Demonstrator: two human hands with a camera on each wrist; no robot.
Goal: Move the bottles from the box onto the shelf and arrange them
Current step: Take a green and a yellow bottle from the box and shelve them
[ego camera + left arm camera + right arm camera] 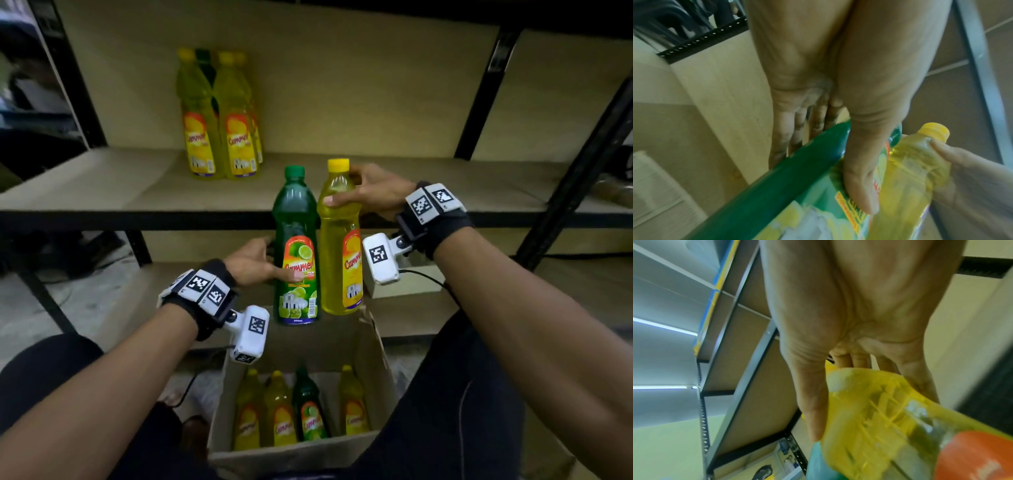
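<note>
My left hand [263,265] grips a green bottle [297,246] around its label, thumb in front, fingers behind it. My right hand [363,193] grips a yellow bottle [339,240] at its shoulder, just under the yellow cap. Both bottles are upright, side by side, held above the cardboard box [301,455] and in front of the shelf [137,192]. The left wrist view shows my thumb [861,170] across the green bottle [777,186] with the yellow bottle [916,170] beside it. The right wrist view shows the yellow bottle [875,415] in my palm.
Several yellow bottles and one green stand grouped at the shelf's back left [219,116]. The box still holds three yellow bottles [281,411] and a green one [310,407]. Black uprights [479,99] frame the shelf bay. My knees flank the box.
</note>
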